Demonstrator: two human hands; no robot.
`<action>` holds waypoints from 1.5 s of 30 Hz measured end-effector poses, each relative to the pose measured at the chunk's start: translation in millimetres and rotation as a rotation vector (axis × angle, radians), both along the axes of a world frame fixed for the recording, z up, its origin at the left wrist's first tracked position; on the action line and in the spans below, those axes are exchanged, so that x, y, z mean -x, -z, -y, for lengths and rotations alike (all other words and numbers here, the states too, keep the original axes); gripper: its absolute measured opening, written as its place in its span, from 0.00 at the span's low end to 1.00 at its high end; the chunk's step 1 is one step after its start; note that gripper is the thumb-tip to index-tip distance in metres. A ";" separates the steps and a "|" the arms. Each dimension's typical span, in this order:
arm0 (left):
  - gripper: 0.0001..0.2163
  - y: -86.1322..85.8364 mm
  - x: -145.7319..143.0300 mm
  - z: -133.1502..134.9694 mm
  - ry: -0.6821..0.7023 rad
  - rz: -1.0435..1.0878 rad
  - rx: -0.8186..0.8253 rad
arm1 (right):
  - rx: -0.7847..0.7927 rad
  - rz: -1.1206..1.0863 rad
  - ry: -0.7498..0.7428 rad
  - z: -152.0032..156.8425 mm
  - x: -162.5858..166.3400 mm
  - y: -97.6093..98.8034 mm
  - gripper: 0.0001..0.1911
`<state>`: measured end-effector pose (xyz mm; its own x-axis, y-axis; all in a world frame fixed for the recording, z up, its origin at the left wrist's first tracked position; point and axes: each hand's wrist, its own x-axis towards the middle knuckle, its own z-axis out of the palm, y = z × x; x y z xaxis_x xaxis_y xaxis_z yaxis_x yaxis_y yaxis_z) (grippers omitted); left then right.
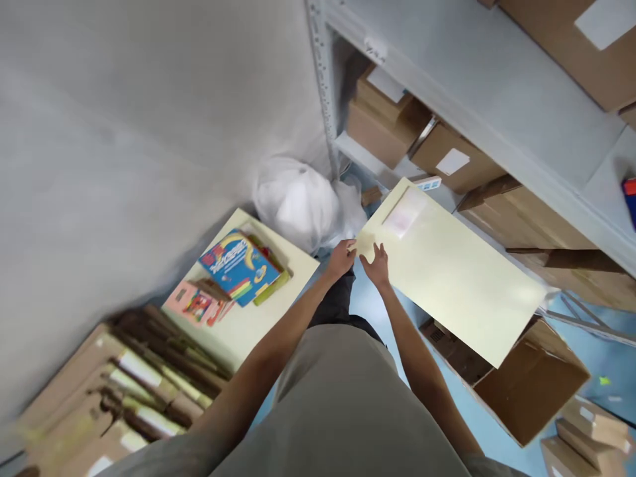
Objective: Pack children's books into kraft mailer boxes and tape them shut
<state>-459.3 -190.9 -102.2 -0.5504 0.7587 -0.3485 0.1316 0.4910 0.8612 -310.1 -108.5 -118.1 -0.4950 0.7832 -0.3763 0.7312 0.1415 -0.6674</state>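
Note:
My left hand [342, 260] is at the near left corner of a cream-coloured tabletop [462, 265], its fingers curled together at the edge. Anything in that grip is too small to make out. Close beside it, my right hand [376, 266] hangs over the same edge with thumb and fingers apart, holding nothing visible. A flat, pale pinkish-white packet or sheet [405, 212] lies on the tabletop beyond my hands.
On the left, another cream tabletop [258, 318] bears a blue picture box [241, 265] and a pink box [191, 301]. White plastic bags [298, 202] sit by the wall. Shelving [472, 99] with cartons stands right. An open carton [536, 381] and flattened cardboard [74, 404] flank me.

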 end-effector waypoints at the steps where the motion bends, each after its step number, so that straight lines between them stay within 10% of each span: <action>1: 0.14 -6.0 2.0 34.4 -0.044 -0.017 -0.002 | 0.005 -0.030 -0.053 28.9 -3.1 -1.3 0.41; 10: 0.10 -75.8 -31.5 329.8 -0.598 -0.104 0.043 | 0.107 -0.269 -0.481 216.6 -0.1 -24.2 0.35; 18: 0.14 -111.8 -84.6 503.0 -1.013 -0.279 0.098 | 0.261 -0.334 -0.800 322.9 29.6 -56.9 0.31; 28: 0.49 -106.7 -126.7 697.8 -0.819 -0.400 0.552 | 0.471 -0.356 -0.976 478.4 37.4 -73.4 0.25; 38: 0.38 -93.2 -117.4 783.5 -0.483 -0.463 0.332 | 0.252 -0.289 -1.056 602.1 41.4 -72.6 0.21; 45: 0.21 -130.8 -94.5 799.7 -0.659 -0.607 0.039 | 0.163 -0.265 -1.018 619.2 34.2 -74.4 0.19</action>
